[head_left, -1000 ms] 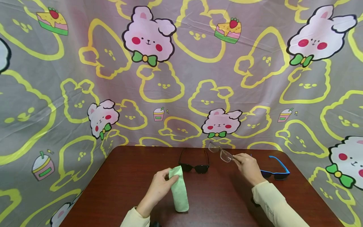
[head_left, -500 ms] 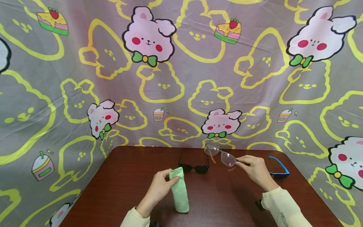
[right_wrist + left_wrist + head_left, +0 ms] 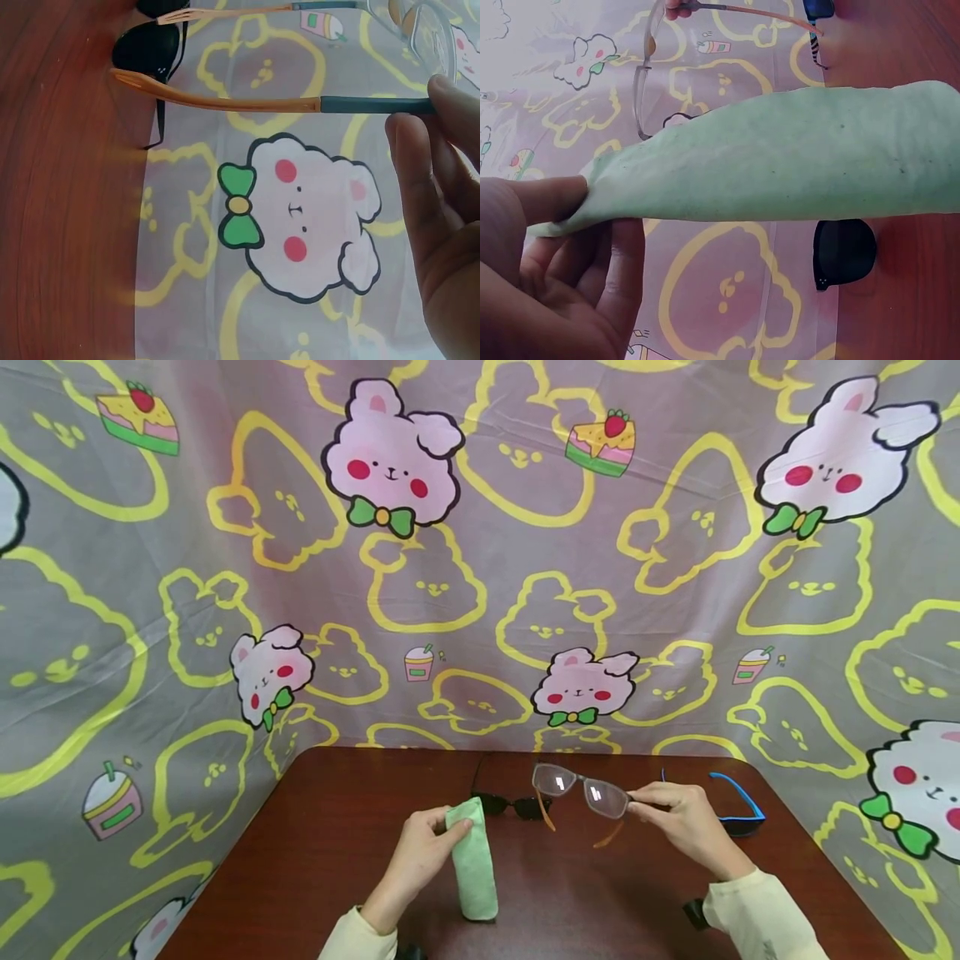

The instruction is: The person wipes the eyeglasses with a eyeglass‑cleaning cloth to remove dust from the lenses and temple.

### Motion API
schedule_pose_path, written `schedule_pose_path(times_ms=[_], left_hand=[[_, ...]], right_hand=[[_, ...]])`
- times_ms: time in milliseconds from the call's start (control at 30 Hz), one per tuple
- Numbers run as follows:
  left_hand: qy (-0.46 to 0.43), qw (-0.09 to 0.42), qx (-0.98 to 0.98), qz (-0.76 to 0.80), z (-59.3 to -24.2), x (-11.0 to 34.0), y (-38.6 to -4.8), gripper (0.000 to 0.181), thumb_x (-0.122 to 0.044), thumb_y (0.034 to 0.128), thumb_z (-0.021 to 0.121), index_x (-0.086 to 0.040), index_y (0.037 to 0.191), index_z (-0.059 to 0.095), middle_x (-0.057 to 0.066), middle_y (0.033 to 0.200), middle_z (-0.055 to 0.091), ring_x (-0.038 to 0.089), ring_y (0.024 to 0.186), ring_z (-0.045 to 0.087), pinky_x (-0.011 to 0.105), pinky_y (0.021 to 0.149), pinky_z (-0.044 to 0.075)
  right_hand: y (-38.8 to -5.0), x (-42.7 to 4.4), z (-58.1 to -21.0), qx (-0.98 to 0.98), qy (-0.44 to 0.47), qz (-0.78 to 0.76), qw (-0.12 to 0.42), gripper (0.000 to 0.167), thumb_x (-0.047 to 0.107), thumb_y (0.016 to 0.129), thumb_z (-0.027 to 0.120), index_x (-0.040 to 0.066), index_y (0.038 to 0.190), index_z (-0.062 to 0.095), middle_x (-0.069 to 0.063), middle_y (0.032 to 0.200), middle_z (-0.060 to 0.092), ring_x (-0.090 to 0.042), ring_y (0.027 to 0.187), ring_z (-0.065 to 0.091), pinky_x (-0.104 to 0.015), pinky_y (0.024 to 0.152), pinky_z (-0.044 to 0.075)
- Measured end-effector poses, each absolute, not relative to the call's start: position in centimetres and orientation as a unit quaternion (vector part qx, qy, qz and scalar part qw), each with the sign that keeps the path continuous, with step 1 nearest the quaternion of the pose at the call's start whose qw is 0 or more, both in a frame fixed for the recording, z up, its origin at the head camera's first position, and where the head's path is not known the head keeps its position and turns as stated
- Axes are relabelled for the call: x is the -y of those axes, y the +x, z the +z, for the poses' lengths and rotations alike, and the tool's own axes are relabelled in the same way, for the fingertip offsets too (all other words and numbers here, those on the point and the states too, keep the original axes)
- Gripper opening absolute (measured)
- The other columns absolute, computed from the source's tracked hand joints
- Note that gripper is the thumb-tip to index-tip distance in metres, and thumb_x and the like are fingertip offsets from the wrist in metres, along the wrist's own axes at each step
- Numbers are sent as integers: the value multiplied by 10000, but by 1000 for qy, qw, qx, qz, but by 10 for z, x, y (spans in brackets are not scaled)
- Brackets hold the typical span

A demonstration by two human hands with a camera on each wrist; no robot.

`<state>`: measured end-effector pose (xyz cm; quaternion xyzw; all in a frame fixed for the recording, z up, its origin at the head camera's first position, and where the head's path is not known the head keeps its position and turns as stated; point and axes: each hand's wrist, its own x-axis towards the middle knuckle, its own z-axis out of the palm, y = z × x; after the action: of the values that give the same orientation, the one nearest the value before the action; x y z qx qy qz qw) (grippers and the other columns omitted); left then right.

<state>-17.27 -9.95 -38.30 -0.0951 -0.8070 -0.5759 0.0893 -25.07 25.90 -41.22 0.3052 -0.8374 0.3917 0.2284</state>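
A pale green soft glasses pouch (image 3: 474, 872) hangs from my left hand (image 3: 427, 852), pinched near its top end between thumb and fingers. In the left wrist view the pouch (image 3: 795, 157) stretches long and flat across the picture. My right hand (image 3: 682, 818) pinches a pair of clear-lensed eyeglasses (image 3: 581, 781) by the hinge end of one temple. Both temples are unfolded, with orange-brown tips pointing toward me. In the right wrist view one temple (image 3: 225, 103) runs from the thumb and fingertips, dark near the hinge and orange along its length.
Black sunglasses (image 3: 513, 806) lie on the dark red table (image 3: 330, 827) behind the pouch, partly covered by it. Blue-framed sunglasses (image 3: 742, 802) lie at the right, partly behind my right hand. A patterned curtain (image 3: 480, 568) rises beyond the table's back edge.
My right hand has moved right and slightly nearer with the eyeglasses, whose lenses have turned to face me and dropped lower. The left hand and pouch have stayed nearly still.
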Motion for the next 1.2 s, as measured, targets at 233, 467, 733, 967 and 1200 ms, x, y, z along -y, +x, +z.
schedule_pose_path(times_ms=[233, 467, 733, 967, 1200], left_hand=[[-81, 104, 789, -600, -385, 98, -175, 110, -20, 872, 636, 71, 821, 672, 162, 721, 670, 91, 598, 547, 193, 540, 405], [-58, 143, 770, -619, -385, 95, -179, 132, -26, 866, 650, 61, 768, 662, 133, 673, 628, 57, 568, 494, 184, 516, 369], [-43, 178, 765, -617, -378, 82, -176, 153, -19, 850, 666, 66, 723, 665, 144, 659, 630, 51, 571, 479, 188, 522, 377], [-52, 197, 773, -600, -383, 71, -181, 177, -17, 833, 683, 47, 671, 652, 73, 591, 577, 43, 540, 433, 179, 489, 333], [-58, 196, 776, -597, -409, 73, -199, 131, -128, 832, 720, -41, 733, 714, 51, 653, 668, 20, 563, 504, 184, 511, 396]], right_hand=[[-242, -255, -409, 827, 322, 421, 187, 171, 11, 789, 730, 79, 944, 754, 50, 834, 687, -92, 618, 595, -233, 535, 485], [-224, -242, -394, 811, 336, 461, 133, 149, -50, 805, 689, -13, 942, 734, -39, 842, 696, -126, 635, 631, -304, 551, 524], [-217, -230, -390, 805, 347, 468, 114, 119, -47, 805, 690, -26, 915, 730, -6, 795, 684, -166, 615, 619, -284, 540, 510], [-229, -231, -411, 788, 369, 483, 99, 159, -1, 816, 697, 48, 959, 746, 29, 838, 692, -172, 636, 626, -284, 538, 507], [-227, -226, -410, 776, 374, 499, 95, 173, -29, 830, 673, 51, 964, 746, 43, 847, 693, -156, 658, 638, -294, 556, 521]])
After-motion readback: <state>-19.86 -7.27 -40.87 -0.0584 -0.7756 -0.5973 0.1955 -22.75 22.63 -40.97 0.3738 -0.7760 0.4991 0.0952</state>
